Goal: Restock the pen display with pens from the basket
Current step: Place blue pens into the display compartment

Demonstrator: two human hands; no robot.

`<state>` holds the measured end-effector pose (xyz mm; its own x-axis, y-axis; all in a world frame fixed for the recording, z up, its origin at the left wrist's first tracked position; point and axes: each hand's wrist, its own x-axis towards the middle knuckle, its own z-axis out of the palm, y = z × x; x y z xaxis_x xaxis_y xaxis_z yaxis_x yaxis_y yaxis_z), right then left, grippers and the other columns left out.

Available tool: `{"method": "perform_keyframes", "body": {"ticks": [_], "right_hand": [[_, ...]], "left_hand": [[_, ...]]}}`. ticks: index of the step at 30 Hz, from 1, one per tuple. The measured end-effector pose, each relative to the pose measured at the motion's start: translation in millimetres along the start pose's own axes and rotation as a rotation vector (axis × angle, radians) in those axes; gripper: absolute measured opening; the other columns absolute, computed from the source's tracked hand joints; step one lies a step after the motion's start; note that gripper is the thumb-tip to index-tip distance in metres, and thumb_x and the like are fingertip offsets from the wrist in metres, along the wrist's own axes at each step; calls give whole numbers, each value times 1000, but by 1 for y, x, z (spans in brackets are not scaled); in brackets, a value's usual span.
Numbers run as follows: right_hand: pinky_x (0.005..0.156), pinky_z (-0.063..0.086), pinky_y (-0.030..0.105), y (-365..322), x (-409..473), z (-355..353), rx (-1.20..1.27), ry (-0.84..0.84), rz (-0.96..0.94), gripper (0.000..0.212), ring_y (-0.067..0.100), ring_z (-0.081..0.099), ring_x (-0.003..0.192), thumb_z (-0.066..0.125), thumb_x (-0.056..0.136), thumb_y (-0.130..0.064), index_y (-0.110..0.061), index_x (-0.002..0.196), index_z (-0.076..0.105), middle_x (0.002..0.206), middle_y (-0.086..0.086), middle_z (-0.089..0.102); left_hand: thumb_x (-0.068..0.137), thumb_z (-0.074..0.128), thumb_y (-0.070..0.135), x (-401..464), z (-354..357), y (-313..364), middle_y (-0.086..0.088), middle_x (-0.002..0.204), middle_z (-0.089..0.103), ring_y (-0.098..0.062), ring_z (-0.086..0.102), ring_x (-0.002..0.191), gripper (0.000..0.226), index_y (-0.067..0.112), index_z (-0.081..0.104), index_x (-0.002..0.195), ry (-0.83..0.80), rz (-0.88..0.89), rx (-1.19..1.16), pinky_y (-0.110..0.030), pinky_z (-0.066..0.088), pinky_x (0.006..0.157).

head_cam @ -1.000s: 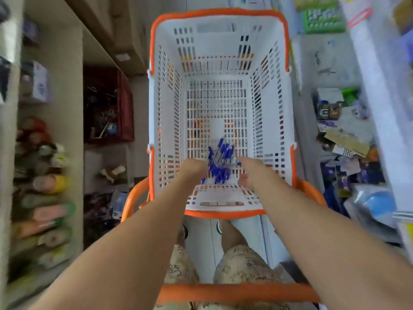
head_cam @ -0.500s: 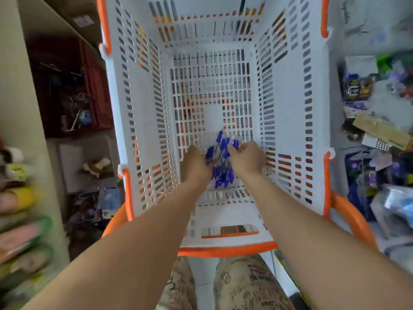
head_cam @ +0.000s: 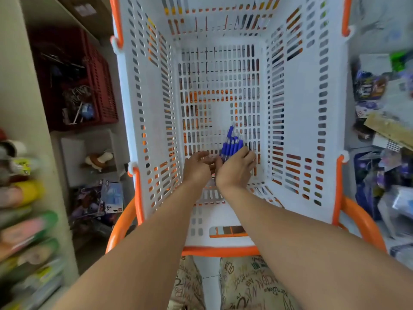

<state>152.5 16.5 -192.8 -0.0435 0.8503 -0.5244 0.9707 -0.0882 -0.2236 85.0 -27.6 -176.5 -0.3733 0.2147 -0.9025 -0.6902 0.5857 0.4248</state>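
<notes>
Pickup step: right hand [head_cam: 235, 170] grips pens [head_cam: 231, 146] in basket [head_cam: 297, 130]; left hand [head_cam: 197, 167] open alongside. Next: lift out w/o spilling.

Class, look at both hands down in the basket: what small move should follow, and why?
Probably lift the bundle of blue pens out. The right hand grips them over the basket floor; the left hand lies open beside them.

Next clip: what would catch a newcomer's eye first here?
The big white basket with orange trim fills the middle of the view. Deep inside it, the right hand grips a bundle of blue pens, while the left hand sits beside it, fingers loosely open. A dark red crate sits on the shelf at left.
</notes>
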Motion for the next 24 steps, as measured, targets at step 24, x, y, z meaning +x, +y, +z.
{"method": "perform_keyframes", "body": {"ticks": [24], "right_hand": [[67,54,28,-18,-7,-42,609,-585,90,17,17,66,70,75,84,-5,-17,82,63,75,4,65]], "left_hand": [[105,43,25,0,-18,40,-2,93,69,-16,64,83,25,16,66,100,230,106,55,-31,52,75]]}}
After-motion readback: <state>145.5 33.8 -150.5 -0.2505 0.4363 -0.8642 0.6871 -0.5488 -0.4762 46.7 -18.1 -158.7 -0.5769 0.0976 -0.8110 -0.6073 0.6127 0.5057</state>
